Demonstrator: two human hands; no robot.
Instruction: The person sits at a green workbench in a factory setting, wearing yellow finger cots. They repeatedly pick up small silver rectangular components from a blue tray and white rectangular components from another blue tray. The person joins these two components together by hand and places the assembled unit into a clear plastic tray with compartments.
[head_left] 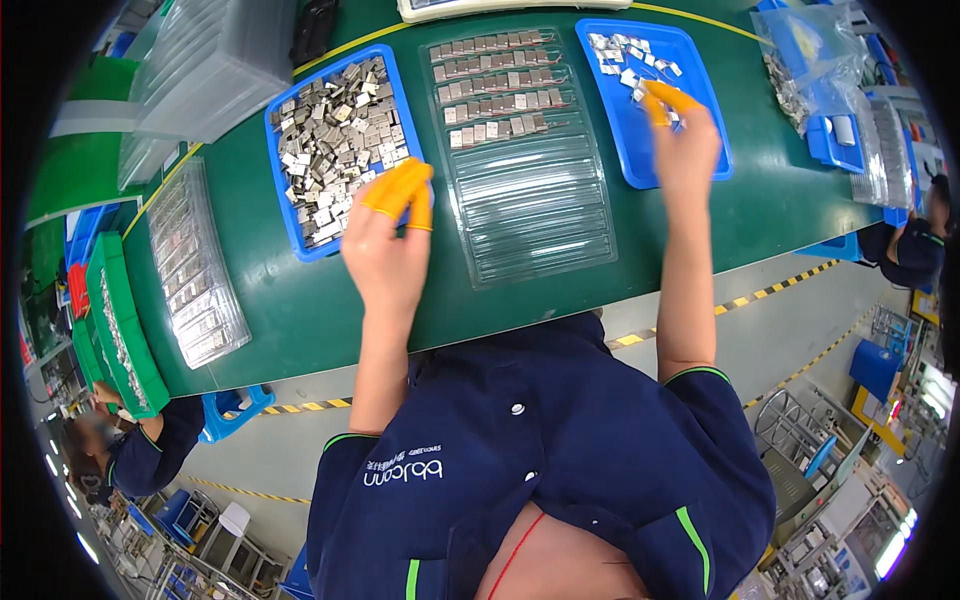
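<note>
My left hand [385, 235], with orange finger cots, hovers at the near right corner of a blue tray [283, 215] heaped with small silver metal parts [335, 140]. Its fingertips are pinched together and I see nothing between them. My right hand [685, 145], also in orange cots, reaches into a second blue tray [625, 150] at the right. Its fingertips rest among a few loose metal pieces [625, 55], and the hand hides what they touch. Between the trays lies a clear ribbed plastic tray [535, 210] with several rows of small parts [495, 85] in its far half.
The green table [300, 310] also carries a clear tray of parts [195, 265] at the left and stacked clear trays [205, 60] at the far left. A plastic bag of parts [810, 60] is far right. Green bins [125, 330] line the left edge. Other people work at lower left [140, 455] and right [915, 250].
</note>
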